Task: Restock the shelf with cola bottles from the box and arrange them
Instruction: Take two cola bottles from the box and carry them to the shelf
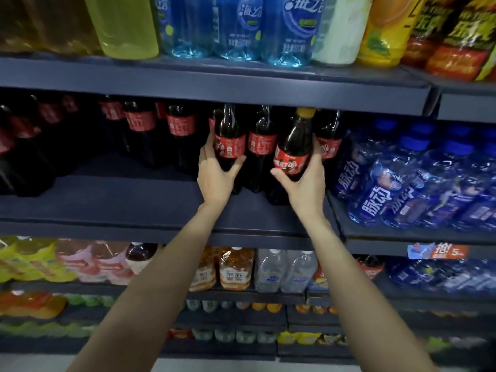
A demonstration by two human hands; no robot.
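Dark-blue metal shelf (pixel 134 208) is maybe half stocked, left hand (pixel 214 175) gripping one upright red-labelled dark plastic cola bottle (pixel 229 140) near the right end, right hand (pixel 306 181) holding a tilted yellow-capped cola bottle (pixel 294 149) just beside it, front-left strip bare, box not visible.

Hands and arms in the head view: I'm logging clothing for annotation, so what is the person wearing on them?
Nothing visible. The left hand and right hand are bare, with no gloves, rings, watch or bands; both forearms are uncovered to the frame's bottom edge, no sleeves showing.
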